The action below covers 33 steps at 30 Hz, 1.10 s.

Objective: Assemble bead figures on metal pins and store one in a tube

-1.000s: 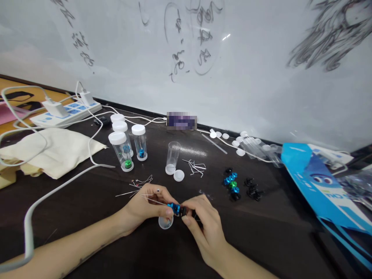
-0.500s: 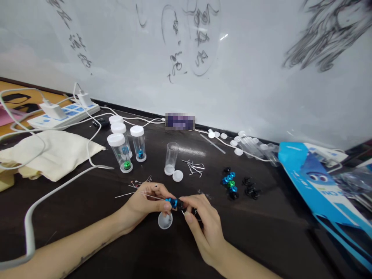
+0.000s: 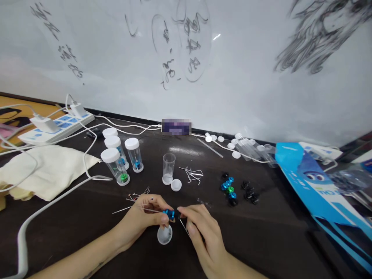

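Note:
My left hand (image 3: 151, 213) pinches a small blue metal part (image 3: 169, 214), with a thin wire running from it back across the palm. Close to its right side, my right hand (image 3: 200, 228) has its fingertips on a small black part (image 3: 177, 214); a thin silver rod (image 3: 184, 226) slants down from there to the thumb. Just below the left fingertips sits a small white cup (image 3: 164, 235) with tiny bits in it. Thin wires with small heads (image 3: 134, 195) lie beyond my left hand. The fingers partly cover the held parts.
Capped tubes (image 3: 116, 164) stand at the left near a cream cloth (image 3: 52, 168). An uncapped clear tube (image 3: 168, 168), a white cap (image 3: 176, 185) and bent silver rods (image 3: 192, 175) lie ahead. Blue and green parts (image 3: 229, 189), black parts (image 3: 249, 192) and a blue bag (image 3: 310, 178) are right.
The view has tilted up slightly, so the table items appear lower. The black part looks farther from the blue one, and the silver rod at my right hand shows more.

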Tool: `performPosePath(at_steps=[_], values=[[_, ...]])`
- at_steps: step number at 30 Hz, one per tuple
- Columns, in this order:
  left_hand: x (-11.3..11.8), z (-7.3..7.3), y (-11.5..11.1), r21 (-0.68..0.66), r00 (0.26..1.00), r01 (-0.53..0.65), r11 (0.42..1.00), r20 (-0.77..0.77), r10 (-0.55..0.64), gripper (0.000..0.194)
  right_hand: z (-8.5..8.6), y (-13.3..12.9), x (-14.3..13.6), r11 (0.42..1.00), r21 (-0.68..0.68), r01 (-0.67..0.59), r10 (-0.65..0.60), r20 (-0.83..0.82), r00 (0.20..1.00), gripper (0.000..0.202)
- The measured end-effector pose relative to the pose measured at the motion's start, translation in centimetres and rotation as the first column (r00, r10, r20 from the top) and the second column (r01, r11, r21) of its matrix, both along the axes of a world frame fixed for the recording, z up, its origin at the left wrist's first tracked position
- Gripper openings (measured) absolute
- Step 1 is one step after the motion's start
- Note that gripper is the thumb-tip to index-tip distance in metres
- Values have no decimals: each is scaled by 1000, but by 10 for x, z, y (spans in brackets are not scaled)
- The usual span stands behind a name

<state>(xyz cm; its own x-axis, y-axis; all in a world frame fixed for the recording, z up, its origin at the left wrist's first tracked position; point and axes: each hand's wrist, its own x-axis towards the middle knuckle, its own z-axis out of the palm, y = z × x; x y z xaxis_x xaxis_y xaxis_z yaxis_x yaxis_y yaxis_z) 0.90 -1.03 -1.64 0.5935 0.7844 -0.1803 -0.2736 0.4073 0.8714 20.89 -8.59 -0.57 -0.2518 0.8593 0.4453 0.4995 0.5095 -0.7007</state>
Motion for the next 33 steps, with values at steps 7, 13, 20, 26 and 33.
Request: performPosePath(at_steps=[7,13,20,26,33], values=[[0,0,0,19,1000,27,999,-18,-26,16,5,1,1,1000,18,-7,7,21,1000,40],[-1,4,0,0,1000,15,1000,-19,-15,17,3,3,3,996,86,6,-9,32,999,38],[-2,4,2,-36,1000,-9,999,-20,8,21,4,8,3,993,107,-53,48,43,998,38],[-3,-1,0,-61,1000,11,998,24,-10,20,0,9,1,995,90,-42,39,37,999,39],[-1,0,-5,-76,999,30,997,39,-27,20,-1,9,-6,989,147,-6,3,18,1000,31]])
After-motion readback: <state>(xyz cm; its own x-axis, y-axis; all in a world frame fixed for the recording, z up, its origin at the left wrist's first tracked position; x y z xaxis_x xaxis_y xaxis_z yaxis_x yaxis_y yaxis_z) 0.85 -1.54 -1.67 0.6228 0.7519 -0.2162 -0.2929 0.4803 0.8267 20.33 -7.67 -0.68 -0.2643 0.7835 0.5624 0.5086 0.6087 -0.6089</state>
